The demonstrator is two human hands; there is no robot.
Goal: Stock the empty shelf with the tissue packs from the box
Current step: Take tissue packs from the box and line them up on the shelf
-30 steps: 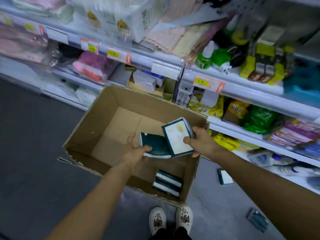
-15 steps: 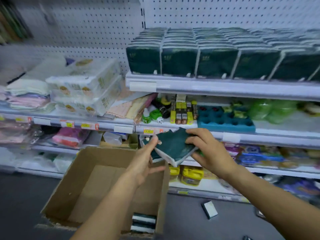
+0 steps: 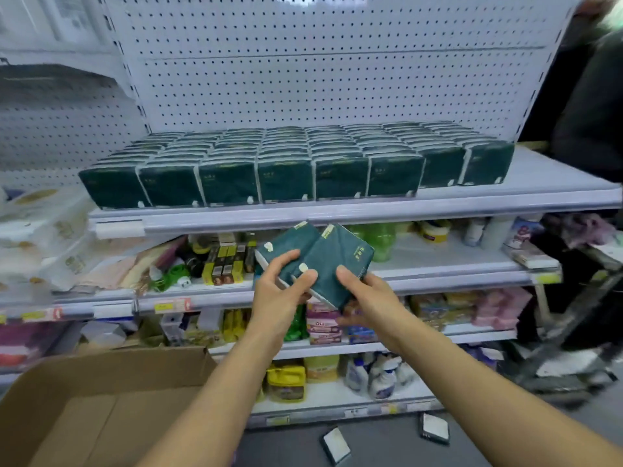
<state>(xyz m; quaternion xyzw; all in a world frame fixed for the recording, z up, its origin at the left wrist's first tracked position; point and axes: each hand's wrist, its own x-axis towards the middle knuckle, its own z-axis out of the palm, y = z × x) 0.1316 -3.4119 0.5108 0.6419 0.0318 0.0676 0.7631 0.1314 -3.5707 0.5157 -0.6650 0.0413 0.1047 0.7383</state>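
Note:
Two dark green tissue packs sit in my hands at chest height, below the top shelf. My left hand grips the left pack, thumb on its face. My right hand grips the right pack from below. The packs touch along one edge. The top shelf holds several rows of the same green packs, with a bare strip at its right end. The open cardboard box is at the lower left; its inside bottom is out of view.
Lower shelves carry bottles, yellow boxes, towels and paper rolls. Two tissue packs lie on the grey floor. A dark trolley or rack stands at the right, with a person in dark clothing beyond it.
My view has lifted from the box to the shelves. Both hands have risen with the two packs from the box up to just below the top shelf.

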